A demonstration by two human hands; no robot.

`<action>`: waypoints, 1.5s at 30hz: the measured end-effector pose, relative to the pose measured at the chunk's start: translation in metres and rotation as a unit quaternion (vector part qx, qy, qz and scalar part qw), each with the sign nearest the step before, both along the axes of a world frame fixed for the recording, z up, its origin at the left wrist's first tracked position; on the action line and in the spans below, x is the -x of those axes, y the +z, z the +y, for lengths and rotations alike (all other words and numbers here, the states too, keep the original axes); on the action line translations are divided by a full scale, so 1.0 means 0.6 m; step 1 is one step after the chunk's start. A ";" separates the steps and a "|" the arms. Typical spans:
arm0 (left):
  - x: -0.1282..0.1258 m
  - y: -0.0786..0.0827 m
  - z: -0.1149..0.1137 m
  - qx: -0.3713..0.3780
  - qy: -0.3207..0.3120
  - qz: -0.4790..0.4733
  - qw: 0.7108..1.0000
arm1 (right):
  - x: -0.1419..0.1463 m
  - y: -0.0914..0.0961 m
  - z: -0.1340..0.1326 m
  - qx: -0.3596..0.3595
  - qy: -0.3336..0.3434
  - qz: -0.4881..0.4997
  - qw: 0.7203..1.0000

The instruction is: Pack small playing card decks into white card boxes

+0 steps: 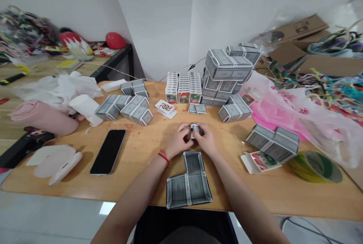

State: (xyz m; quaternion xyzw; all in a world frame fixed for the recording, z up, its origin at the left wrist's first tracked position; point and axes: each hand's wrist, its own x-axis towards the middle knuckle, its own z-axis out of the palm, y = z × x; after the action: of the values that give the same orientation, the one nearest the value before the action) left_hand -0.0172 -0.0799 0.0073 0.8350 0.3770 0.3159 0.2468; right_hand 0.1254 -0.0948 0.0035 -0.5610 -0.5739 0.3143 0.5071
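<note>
My left hand (179, 140), with a red string bracelet at the wrist, and my right hand (205, 139) meet over the middle of the table. Between their fingertips is a small grey-patterned playing card (195, 129), gripped from both sides; whether it is one card or several I cannot tell. Just below my hands lies an L-shaped open tray of folded cards (188, 183). Beyond them rest a flat folded card piece (197, 108) and loose face-up playing cards (165, 107).
Card boxes (183, 87) stand in rows at the back, beside a tall stack of folded-card blocks (227, 70). More blocks (136, 109) sit at left. A phone (108, 151) lies left; an opened card box (265, 160) and a tape roll (314, 166) lie right.
</note>
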 end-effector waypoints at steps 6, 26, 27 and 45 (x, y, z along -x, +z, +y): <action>0.000 -0.008 0.003 0.008 0.014 0.002 1.000 | 0.001 -0.003 0.001 -0.002 -0.004 0.010 1.000; -0.007 -0.012 0.001 -0.024 0.045 0.037 0.998 | -0.002 -0.017 0.004 0.005 -0.008 0.034 0.999; -0.006 -0.012 0.001 -0.025 0.045 0.029 0.998 | -0.002 -0.018 0.004 0.015 -0.007 0.042 0.999; 0.000 0.006 -0.005 -0.063 -0.033 -0.066 0.995 | -0.003 0.002 -0.003 0.167 0.062 0.254 0.951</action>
State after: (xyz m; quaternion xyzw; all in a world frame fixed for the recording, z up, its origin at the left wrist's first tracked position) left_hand -0.0175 -0.0831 0.0109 0.8383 0.3117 0.3847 0.2281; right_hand 0.1271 -0.0964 0.0046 -0.5031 -0.3989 0.5684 0.5146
